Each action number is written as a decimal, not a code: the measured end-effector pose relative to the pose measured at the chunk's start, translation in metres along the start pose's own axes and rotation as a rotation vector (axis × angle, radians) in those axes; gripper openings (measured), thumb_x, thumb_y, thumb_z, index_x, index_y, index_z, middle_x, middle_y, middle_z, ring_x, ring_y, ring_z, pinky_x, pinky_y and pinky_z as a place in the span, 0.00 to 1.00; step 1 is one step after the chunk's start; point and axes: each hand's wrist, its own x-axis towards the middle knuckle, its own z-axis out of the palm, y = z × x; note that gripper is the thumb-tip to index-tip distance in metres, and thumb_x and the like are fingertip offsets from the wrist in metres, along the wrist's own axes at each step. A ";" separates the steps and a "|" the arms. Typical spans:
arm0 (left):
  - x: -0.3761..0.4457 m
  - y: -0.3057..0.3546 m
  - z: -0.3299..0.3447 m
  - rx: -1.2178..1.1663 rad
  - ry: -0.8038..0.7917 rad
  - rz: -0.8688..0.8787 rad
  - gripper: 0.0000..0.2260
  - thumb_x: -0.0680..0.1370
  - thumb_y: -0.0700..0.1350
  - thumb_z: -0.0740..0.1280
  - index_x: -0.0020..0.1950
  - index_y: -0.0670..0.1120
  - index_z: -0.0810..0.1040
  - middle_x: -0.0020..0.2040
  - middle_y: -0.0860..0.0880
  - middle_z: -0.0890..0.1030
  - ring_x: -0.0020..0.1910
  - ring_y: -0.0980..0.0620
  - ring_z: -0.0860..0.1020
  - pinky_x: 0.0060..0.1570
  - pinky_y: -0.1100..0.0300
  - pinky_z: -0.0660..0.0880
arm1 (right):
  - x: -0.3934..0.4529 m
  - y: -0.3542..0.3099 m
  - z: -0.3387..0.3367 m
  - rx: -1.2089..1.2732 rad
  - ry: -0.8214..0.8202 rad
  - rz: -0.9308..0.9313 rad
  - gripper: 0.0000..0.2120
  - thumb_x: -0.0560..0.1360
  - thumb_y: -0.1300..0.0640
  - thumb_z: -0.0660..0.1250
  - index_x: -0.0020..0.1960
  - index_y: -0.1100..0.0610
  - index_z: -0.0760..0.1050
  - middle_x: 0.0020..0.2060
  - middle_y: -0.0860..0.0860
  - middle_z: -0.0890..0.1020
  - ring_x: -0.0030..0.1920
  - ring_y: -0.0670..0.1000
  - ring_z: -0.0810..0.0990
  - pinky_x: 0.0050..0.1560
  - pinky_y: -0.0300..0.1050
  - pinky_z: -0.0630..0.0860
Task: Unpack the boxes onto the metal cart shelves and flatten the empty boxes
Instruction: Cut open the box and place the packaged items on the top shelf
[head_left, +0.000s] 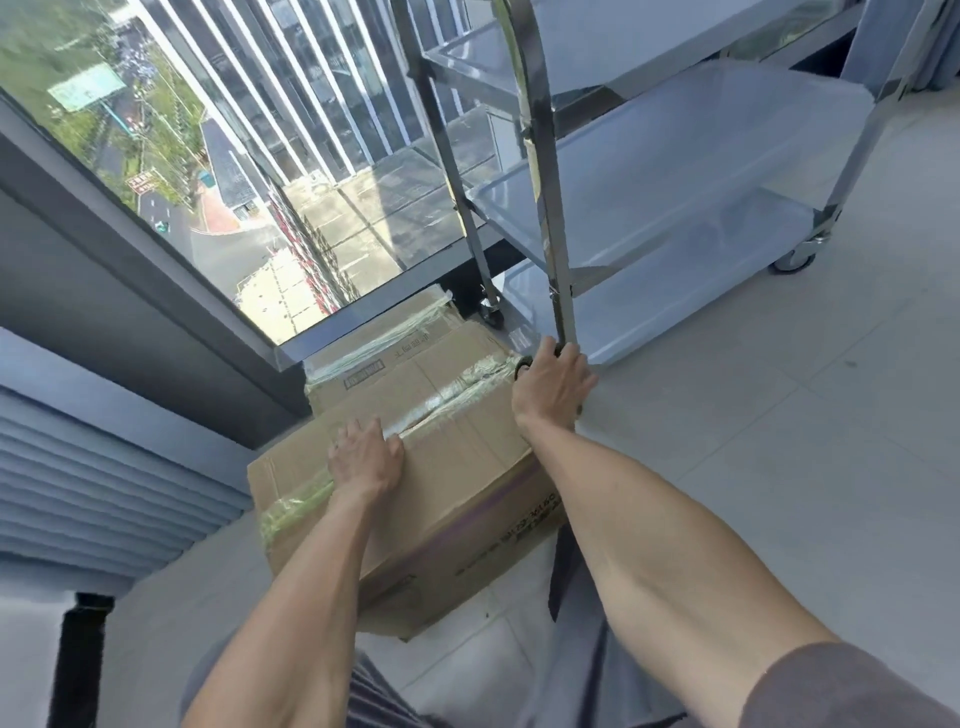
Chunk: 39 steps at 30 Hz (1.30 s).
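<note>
Nearest, two bare forearms reach forward over a pale tiled floor (753, 441). The left hand (366, 457) lies flat on the taped top of a brown cardboard box (457, 467) — fingers straight, its grip wide, holding nothing. The box sits on the floor, corrugated and rectangular, its seams sealed with glossy, wrinkled clear tape. The right hand (553, 384) curls round the box's far right corner, just beside the cart's leg. A second taped box (379, 343) lies behind, against the window (234, 156). Beyond stands the metal cart (675, 171) — polished tubular frame, smooth shallow tray shelves, small castors.
</note>
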 end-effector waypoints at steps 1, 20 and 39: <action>-0.004 -0.009 -0.003 -0.002 -0.007 -0.047 0.18 0.82 0.52 0.57 0.68 0.45 0.72 0.66 0.40 0.73 0.65 0.40 0.72 0.63 0.47 0.68 | -0.005 -0.006 0.001 0.022 -0.025 -0.063 0.17 0.77 0.57 0.67 0.65 0.53 0.71 0.58 0.56 0.74 0.58 0.56 0.72 0.59 0.54 0.67; -0.090 -0.152 0.020 -0.245 0.046 -0.359 0.22 0.75 0.41 0.62 0.69 0.44 0.71 0.70 0.43 0.68 0.69 0.43 0.66 0.64 0.47 0.69 | -0.201 -0.129 0.087 0.125 -0.438 -0.454 0.15 0.77 0.55 0.65 0.63 0.52 0.75 0.57 0.54 0.79 0.61 0.55 0.74 0.65 0.52 0.64; -0.069 -0.114 0.007 -0.356 0.289 -0.206 0.11 0.71 0.39 0.62 0.51 0.44 0.78 0.50 0.47 0.76 0.51 0.46 0.73 0.57 0.51 0.68 | -0.138 -0.168 0.075 0.117 -0.507 -0.476 0.14 0.72 0.48 0.66 0.55 0.51 0.81 0.48 0.57 0.84 0.52 0.60 0.80 0.57 0.50 0.70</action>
